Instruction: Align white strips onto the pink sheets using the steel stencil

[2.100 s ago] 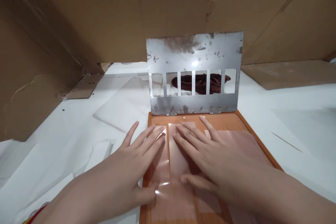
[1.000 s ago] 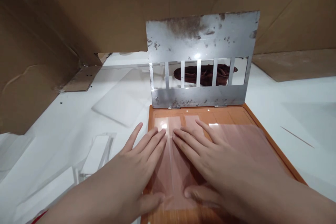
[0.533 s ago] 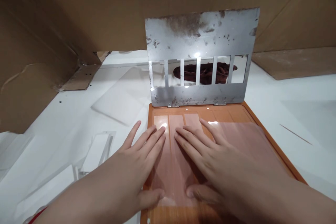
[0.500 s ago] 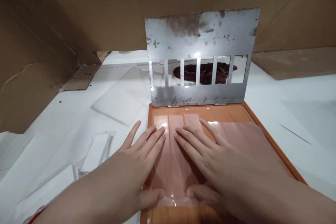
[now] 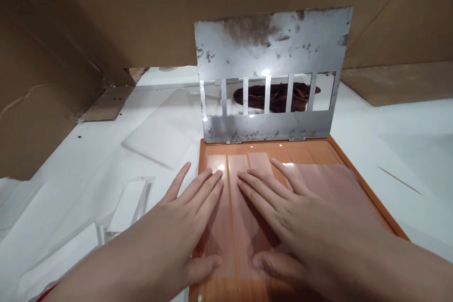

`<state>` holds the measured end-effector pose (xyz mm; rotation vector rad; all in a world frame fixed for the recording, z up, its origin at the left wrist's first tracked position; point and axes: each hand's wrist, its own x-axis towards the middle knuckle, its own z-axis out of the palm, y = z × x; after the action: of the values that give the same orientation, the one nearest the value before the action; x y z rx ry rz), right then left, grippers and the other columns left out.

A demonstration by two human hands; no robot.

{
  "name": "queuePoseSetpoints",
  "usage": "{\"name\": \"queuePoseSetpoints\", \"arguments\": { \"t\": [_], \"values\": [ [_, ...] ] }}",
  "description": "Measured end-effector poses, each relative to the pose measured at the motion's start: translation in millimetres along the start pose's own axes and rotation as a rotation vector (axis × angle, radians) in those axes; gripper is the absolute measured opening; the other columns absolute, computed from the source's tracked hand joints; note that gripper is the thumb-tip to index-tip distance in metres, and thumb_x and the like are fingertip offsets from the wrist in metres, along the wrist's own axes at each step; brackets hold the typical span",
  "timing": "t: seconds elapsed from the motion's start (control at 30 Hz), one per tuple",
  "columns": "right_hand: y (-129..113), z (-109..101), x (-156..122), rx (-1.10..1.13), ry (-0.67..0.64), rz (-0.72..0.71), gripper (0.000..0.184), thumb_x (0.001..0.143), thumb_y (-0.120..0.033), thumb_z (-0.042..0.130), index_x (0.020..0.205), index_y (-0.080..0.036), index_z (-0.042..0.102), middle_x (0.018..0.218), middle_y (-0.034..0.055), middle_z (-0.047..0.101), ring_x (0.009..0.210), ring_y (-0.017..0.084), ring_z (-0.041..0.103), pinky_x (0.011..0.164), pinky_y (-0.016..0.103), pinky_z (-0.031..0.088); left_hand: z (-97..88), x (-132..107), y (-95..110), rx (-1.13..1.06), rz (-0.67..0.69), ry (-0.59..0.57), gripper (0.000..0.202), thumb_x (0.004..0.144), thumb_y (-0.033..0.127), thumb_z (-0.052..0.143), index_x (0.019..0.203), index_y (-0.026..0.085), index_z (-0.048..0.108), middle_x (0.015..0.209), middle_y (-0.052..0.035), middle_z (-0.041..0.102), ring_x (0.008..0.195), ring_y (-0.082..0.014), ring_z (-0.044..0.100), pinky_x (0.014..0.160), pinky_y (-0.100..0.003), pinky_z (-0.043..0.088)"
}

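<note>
"Why are both hands laid so flat?"

"Probably to press the film smooth. The left hand point(image 5: 193, 214) and the right hand point(image 5: 293, 212) lie palm down over the orange board point(image 5: 304, 153), fingers extended, thumbs apart, neither gripping anything."

"Where's the film?"

"On the board: three pinkish strips point(image 5: 244, 236) side by side from its left toward its middle, and a wider pinkish sheet point(image 5: 325, 179) on its right. The right hand hides parts, so I can't tell if there are more."

"And the metal plate point(image 5: 240, 63)?"

"It stands at the board's far edge on two hinges point(image 5: 296, 139), likely raised to leave the surface reachable. I count six windows in it."

"Anything beyond?"

"One dark cloth point(image 5: 279, 96), behind the board, seen through those windows."
</note>
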<state>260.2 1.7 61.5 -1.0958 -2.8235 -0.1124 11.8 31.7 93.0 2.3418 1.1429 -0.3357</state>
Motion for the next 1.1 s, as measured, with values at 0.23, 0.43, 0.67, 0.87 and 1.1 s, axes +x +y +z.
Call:
{"name": "queuePoseSetpoints", "arguments": {
  "t": [0.23,0.43,0.67,0.87,1.1],
  "values": [
    [-0.4,-2.1,0.6,0.002,-0.009,0.022,0.091,0.091,-0.071,0.064,0.143,0.004,0.064,0.141,0.0302,0.068,0.125,0.046,0.068,0.089,0.053,0.062,4.7,-4.4,-6.3,0.098,0.080,0.035,0.094,0.087,0.050,0.077,0.166,0.021,0.035,0.173,-0.0097,0.035,0.160,-0.0337,0.032,0.135,-0.057,0.020],
    [1.5,-4.7,4.8,-0.029,0.021,0.004,0.085,0.088,-0.070,0.067,0.135,0.001,0.071,0.130,0.0266,0.075,0.119,0.043,0.071,0.093,0.053,0.061,3.1,-1.8,-5.2,0.065,0.085,0.045,0.089,0.087,0.051,0.078,0.162,0.021,0.041,0.171,-0.0103,0.040,0.159,-0.0330,0.036,0.136,-0.054,0.018],
    [1.2,-6.9,6.0,-0.055,0.028,0.031,0.081,0.086,-0.070,0.070,0.133,-0.005,0.072,0.126,0.0207,0.078,0.115,0.039,0.074,0.096,0.050,0.061,4.3,-3.4,-5.9,0.070,0.067,0.026,0.091,0.089,0.050,0.075,0.165,0.021,0.035,0.173,-0.0104,0.035,0.159,-0.0319,0.035,0.130,-0.053,0.036],
    [2.8,-7.1,6.6,-0.101,0.071,0.006,0.084,0.086,-0.073,0.068,0.132,-0.003,0.073,0.124,0.0204,0.079,0.112,0.040,0.075,0.090,0.050,0.063,1.8,-1.0,-6.6,0.106,0.049,-0.027,0.093,0.091,0.057,0.072,0.167,0.020,0.032,0.175,-0.0106,0.029,0.162,-0.0310,0.029,0.130,-0.055,0.036],
    [4.0,-8.6,7.5,-0.134,0.070,-0.015,0.084,0.086,-0.075,0.066,0.129,-0.003,0.075,0.119,0.0202,0.080,0.110,0.039,0.074,0.093,0.051,0.060,-0.3,-2.9,-4.1,0.113,0.100,0.007,0.084,0.091,0.052,0.074,0.161,0.020,0.042,0.170,-0.0115,0.040,0.160,-0.0323,0.032,0.136,-0.058,0.011]
  ]
}}
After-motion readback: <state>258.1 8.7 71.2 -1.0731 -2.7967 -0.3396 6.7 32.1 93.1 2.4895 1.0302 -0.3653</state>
